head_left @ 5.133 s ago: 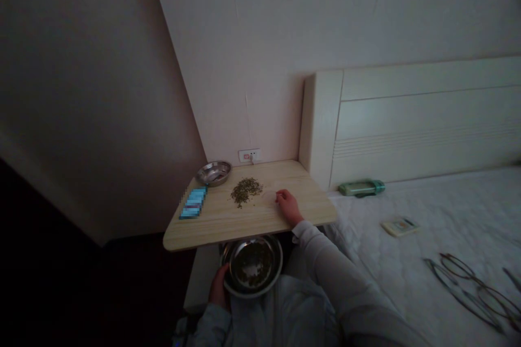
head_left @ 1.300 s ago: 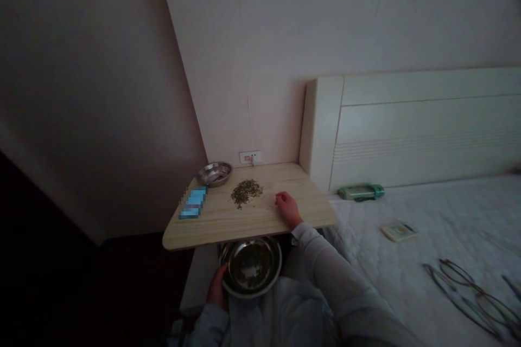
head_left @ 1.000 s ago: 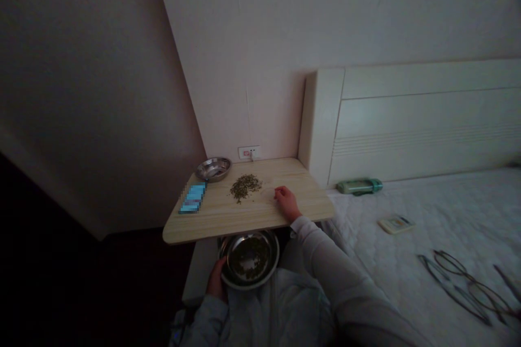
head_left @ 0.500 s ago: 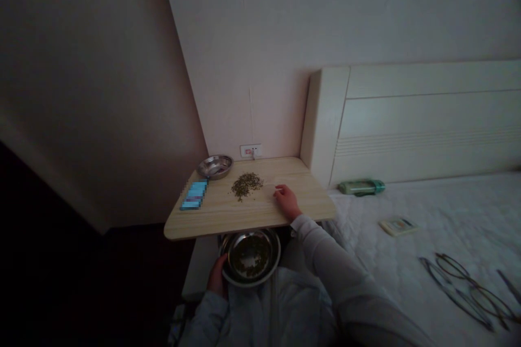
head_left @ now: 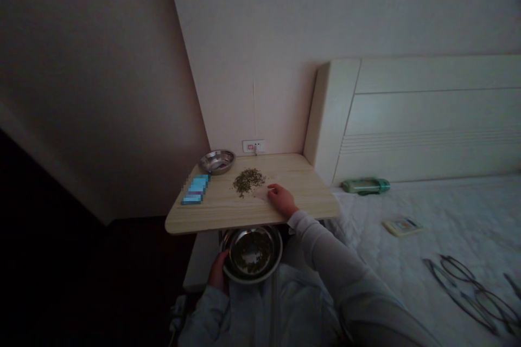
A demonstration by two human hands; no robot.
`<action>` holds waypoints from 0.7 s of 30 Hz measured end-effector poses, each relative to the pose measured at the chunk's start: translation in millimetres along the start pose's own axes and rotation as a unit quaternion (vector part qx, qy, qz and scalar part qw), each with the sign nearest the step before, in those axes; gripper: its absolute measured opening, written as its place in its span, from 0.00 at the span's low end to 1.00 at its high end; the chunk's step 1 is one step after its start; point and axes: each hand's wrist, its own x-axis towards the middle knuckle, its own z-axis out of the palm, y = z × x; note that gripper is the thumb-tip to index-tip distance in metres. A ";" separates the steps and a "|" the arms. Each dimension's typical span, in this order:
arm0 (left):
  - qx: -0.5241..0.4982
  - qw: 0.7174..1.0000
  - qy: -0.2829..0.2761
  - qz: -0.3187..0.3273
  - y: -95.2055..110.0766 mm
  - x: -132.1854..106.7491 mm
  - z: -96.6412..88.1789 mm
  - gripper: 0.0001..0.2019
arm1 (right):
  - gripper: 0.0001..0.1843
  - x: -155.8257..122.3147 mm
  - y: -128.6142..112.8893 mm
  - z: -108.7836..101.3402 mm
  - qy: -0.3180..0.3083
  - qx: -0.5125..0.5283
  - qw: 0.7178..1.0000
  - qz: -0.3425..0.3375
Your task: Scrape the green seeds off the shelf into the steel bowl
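My left hand (head_left: 218, 271) grips the left rim of a round metal bowl (head_left: 275, 254), held on my lap just below the table's front edge. Dark green-brown dried bits (head_left: 256, 249) lie scattered inside it. On the wooden table (head_left: 220, 211) there is a loose pile of similar greenish bits (head_left: 248, 180). Just right of that pile, my right hand (head_left: 280, 199) rests low over the wood with its fingers pinched together. A faint pale patch shows at the fingertips; what they hold is too blurred to name.
A second, shallow metal bowl (head_left: 217, 162) stands at the table's back left, beside a phone with a lit, pixelated screen (head_left: 196, 190). On the bed (head_left: 366, 227) to the right lie a green bottle (head_left: 365, 186), a pale-cased phone (head_left: 402, 226) and eyeglasses (head_left: 474, 283). A wall socket (head_left: 253, 146) sits behind the table.
My right hand has moved slightly left, closer to the pile. The left hand stays on the bowl. The whole view has shifted a little.
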 end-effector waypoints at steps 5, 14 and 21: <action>0.003 1.000 0.003 -0.005 0.6 -0.2 1.1 0.06 | 0.16 -2.1 1.5 1.5 -0.014 0.006 1.000 -0.015; 0.013 1.000 0.013 -0.011 0.7 -0.9 2.4 0.06 | 0.15 -5.0 2.2 0.7 -0.047 0.033 0.997 -0.041; 0.016 0.999 0.011 -0.034 2.3 -6.0 5.6 0.06 | 0.14 -12.9 -1.8 -3.5 -0.091 0.070 0.991 -0.067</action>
